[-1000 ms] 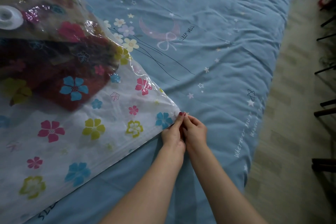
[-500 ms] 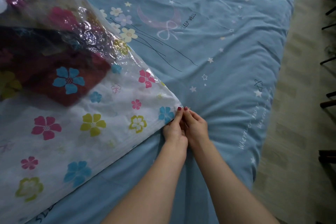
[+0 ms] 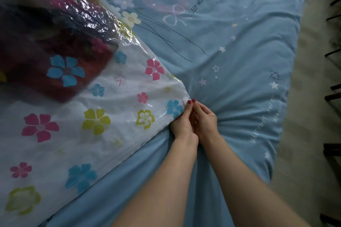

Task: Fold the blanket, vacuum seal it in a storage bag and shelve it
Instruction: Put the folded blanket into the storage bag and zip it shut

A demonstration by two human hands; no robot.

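Both hands meet at the near right corner of the storage bag (image 3: 103,116), thumbs side by side with red-painted nails. The left hand (image 3: 181,125) has its grip closed on the bag's corner, thumb on top of the plastic and fingers curled beneath the edge. The right hand (image 3: 204,121) presses against it from the right with its fingers curled inward; it seems to pinch the same corner, though the left hand hides the contact and I cannot tell for sure. The bag is clear plastic printed with pink, blue and yellow-green flowers, and it lies flat on the bed, stretching away to the left from the pinched corner along a straight lower edge. Inside it, toward the upper left, sits the folded blanket (image 3: 55,57), dark red and maroon, bulging under wrinkled, shiny plastic. The bag rests on a blue bedsheet (image 3: 239,61) printed with stars, small flowers, a pink crescent with a bow and script lettering; the sheet puckers into creases just right of the hands. Beyond the bed's right edge runs a pale floor (image 3: 310,134) with dark chair legs (image 3: 332,94) at the frame's border.
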